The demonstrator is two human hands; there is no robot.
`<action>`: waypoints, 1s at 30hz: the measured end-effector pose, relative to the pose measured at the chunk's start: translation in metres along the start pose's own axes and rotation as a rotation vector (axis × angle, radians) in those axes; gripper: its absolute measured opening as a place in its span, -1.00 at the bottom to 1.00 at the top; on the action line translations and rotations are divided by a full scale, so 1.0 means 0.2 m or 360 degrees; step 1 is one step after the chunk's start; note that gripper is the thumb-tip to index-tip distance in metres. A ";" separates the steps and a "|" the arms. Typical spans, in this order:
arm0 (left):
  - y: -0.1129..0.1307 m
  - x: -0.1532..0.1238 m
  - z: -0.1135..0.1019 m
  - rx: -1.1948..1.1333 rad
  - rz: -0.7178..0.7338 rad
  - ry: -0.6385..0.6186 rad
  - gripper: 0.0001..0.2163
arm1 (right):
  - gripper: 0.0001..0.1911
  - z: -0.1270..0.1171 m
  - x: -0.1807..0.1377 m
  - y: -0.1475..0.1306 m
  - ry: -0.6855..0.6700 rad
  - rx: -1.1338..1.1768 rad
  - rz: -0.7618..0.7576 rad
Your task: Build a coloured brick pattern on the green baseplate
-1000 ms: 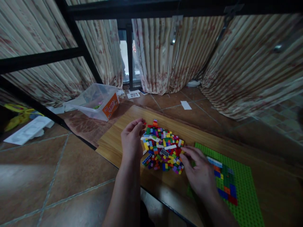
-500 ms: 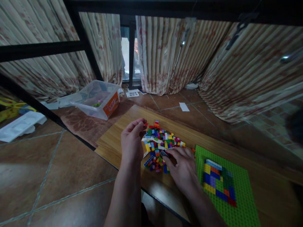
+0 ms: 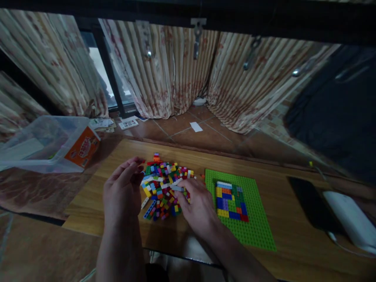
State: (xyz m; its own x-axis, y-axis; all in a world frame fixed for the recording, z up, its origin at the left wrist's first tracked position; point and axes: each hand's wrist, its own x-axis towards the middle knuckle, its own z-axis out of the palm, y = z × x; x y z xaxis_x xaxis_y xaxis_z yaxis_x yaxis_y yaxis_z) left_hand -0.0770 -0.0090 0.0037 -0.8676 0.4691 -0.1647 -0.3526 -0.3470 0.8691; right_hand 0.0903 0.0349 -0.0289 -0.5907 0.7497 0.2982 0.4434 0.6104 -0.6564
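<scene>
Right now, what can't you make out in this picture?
- Bricks under the right hand: hidden by it, head view.
- Tub: cut off by the left edge.
- Label: print too blurred.
- What the left hand fingers pinch: too small.

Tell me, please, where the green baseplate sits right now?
In the head view the green baseplate lies flat on the wooden board, just right of the brick pile and the right hand, with a dark phone farther right.

orange label on clear plastic box [image 3: 44, 143], lettering too blurred to read
</scene>
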 end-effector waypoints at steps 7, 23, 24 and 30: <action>-0.10 -0.07 0.08 0.0201 -0.0045 -0.0183 -0.92 | -0.74 -0.37 -0.10 0.31 0.0468 0.0237 0.0403; -0.53 -0.51 0.36 0.1277 0.0068 -0.1150 -0.77 | -0.66 -0.54 -0.23 0.66 0.0454 -0.0239 0.0506; -0.53 -0.50 0.36 0.1336 0.0091 -0.1159 -0.77 | -0.66 -0.53 -0.23 0.66 0.0445 -0.0273 0.0483; -0.52 -0.49 0.36 0.1587 0.0230 -0.1236 -0.76 | -0.66 -0.49 -0.23 0.65 0.0387 -0.0391 0.0388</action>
State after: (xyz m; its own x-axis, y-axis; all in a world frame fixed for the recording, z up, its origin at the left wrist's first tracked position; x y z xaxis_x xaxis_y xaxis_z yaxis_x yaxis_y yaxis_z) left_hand 0.0705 0.0387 -0.0374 -0.3243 0.9458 -0.0178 0.4362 0.1662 0.8844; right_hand 0.2417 0.1041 -0.0592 -0.2856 0.9003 0.3285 0.7152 0.4284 -0.5522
